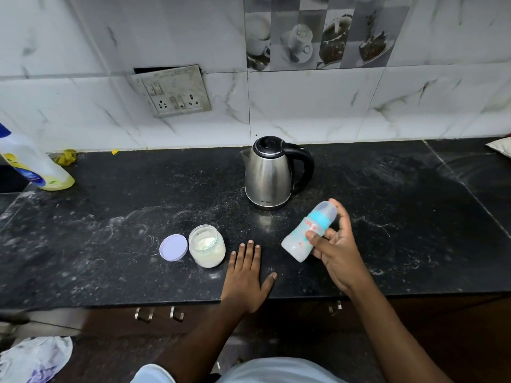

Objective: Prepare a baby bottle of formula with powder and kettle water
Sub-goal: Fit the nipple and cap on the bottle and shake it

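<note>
My right hand (pixel 336 252) grips a capped baby bottle (pixel 300 240) with a blue collar and a milky fill, held tilted above the black counter (pixel 110 217). The bottle looks a little blurred. My left hand (pixel 246 269) lies flat on the counter, fingers apart, holding nothing. Just left of it stands an uncapped jar of white powder (pixel 207 246). Its lilac lid (pixel 173 247) lies flat beside it. A steel kettle (pixel 272 175) with a black lid and handle stands behind, its lid closed and spout to the left.
A tilted yellow cleaner bottle (pixel 36 167) stands at the far left by a yellow cloth (pixel 66 157). A wall socket plate (pixel 174 91) sits on the marble tiles. Drawer handles (pixel 160 313) show under the counter edge. A plastic bag (pixel 36 357) lies on the floor.
</note>
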The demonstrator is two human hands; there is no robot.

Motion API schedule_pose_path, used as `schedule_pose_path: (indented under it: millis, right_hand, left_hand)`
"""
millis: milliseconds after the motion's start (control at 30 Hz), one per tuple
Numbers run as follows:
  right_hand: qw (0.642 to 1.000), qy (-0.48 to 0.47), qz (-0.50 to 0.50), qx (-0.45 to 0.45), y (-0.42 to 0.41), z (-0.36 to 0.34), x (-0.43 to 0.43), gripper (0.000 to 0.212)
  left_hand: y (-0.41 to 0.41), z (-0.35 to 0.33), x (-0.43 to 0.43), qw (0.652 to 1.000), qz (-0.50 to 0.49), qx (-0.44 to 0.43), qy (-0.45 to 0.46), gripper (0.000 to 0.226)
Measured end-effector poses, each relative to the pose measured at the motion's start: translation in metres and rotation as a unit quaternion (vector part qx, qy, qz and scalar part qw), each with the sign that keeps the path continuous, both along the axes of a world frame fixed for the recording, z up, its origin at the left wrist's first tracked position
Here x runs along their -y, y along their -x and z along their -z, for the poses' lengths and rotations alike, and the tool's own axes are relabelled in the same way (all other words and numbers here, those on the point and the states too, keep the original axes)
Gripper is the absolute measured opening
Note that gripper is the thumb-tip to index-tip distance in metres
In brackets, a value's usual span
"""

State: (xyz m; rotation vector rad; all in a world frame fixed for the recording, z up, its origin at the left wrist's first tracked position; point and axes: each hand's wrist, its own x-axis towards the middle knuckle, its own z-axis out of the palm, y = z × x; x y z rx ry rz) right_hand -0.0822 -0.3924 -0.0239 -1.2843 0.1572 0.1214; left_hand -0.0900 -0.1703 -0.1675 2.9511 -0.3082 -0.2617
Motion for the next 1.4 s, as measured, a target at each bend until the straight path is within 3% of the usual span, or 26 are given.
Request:
schedule_pose_path:
  millis: [133, 233, 367, 467, 600, 700, 833, 933, 1067, 1167, 1300, 1400]
  right_hand:
    - [0.998, 0.014, -0.062, 0.010, 0.004, -0.002, -0.004, 0.090]
    - [0.999, -0.028, 0.018, 0.002, 0.000, -0.003, -0.002, 0.091]
    - [0.999, 0.005, -0.049, 0.018, 0.002, -0.005, -0.002, 0.090]
    - [1.000, -0.013, 0.017, 0.014, -0.001, -0.005, 0.002, 0.090]
    - [0.999, 0.006, -0.043, 0.012, 0.001, -0.004, 0.001, 0.092]
    - [1.000, -0.009, 0.015, 0.004, 0.001, 0.000, 0.002, 0.091]
    - [0.999, 0.010, -0.028, 0.013, 0.002, -0.003, 0.002, 0.090]
    - [0.999, -0.004, 0.036, 0.017, -0.004, -0.004, 0.005, 0.087]
    - [0.998, 0.015, -0.050, 0.025, 0.001, -0.006, 0.000, 0.090]
    - [0.999, -0.019, 0.027, 0.018, -0.001, -0.004, 0.003, 0.089]
    - [0.999, 0.016, -0.043, 0.024, 0.001, -0.005, 0.005, 0.092]
    - [1.000, -0.016, 0.020, 0.015, 0.001, -0.004, 0.007, 0.091]
  left_hand:
    - [0.000, 0.001, 0.000, 1.000, 0.001, 0.000, 0.004, 0.093]
    - [0.000, 0.001, 0.000, 1.000, -0.001, 0.000, 0.009, 0.092]
    - [0.000, 0.001, 0.000, 1.000, 0.003, 0.001, 0.009, 0.094]
    - [0.000, 0.003, 0.000, 1.000, 0.000, 0.003, 0.012, 0.094]
    - [0.001, 0.002, -0.001, 1.000, 0.002, 0.006, 0.011, 0.094]
    - [0.000, 0.001, -0.001, 1.000, 0.001, 0.005, 0.011, 0.093]
    - [0.000, 0.001, 0.000, 1.000, 0.003, 0.000, 0.006, 0.092]
    - [0.000, 0.001, 0.000, 1.000, 0.003, 0.000, 0.009, 0.093]
    - [0.001, 0.001, 0.000, 1.000, 0.003, 0.001, 0.005, 0.093]
    - [0.001, 0.001, -0.001, 1.000, 0.001, 0.003, 0.008, 0.093]
    - [0.001, 0.000, 0.000, 1.000, 0.002, 0.002, 0.008, 0.091]
    - [0.001, 0.000, 0.000, 1.000, 0.001, 0.002, 0.009, 0.090]
